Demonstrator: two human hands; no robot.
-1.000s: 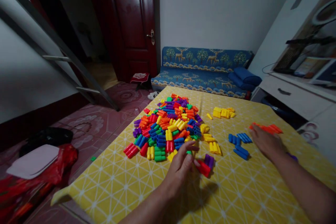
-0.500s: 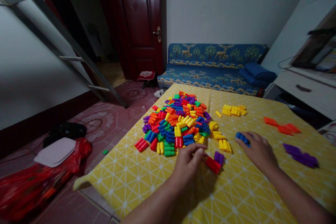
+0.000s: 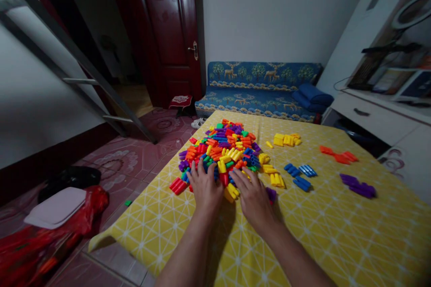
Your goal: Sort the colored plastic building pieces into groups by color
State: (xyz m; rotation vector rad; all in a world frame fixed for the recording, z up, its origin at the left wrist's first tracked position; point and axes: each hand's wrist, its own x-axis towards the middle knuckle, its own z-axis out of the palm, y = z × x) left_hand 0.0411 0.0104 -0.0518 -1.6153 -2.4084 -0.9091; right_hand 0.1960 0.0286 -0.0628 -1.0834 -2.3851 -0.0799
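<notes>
A heap of mixed plastic pieces (image 3: 232, 143) in red, orange, yellow, green, blue and purple lies on the yellow patterned tablecloth (image 3: 168, 224). At the heap's near left side, my left hand (image 3: 204, 186) rests with its fingers spread over the pieces. Just right of it, my right hand (image 3: 252, 193) reaches onto the near edge, fingers apart. Yellow pieces (image 3: 231, 192) show between the hands, and a purple piece (image 3: 271, 194) is partly hidden beside my right hand. Apart from the heap lie blue pieces (image 3: 299, 176), yellow pieces (image 3: 286, 139), orange pieces (image 3: 340, 155) and purple pieces (image 3: 358, 187).
Behind the table stands a blue patterned sofa (image 3: 256, 98). A white cabinet (image 3: 380, 119) is at the right. On the floor at the left are a red plastic bag (image 3: 37, 251), a white lid (image 3: 55, 208) and a ladder (image 3: 84, 76).
My right hand has moved left from the blue pieces, which now lie released on the cloth. My left hand has shifted left onto the heap, its fingers spreading. The view has turned slightly right.
</notes>
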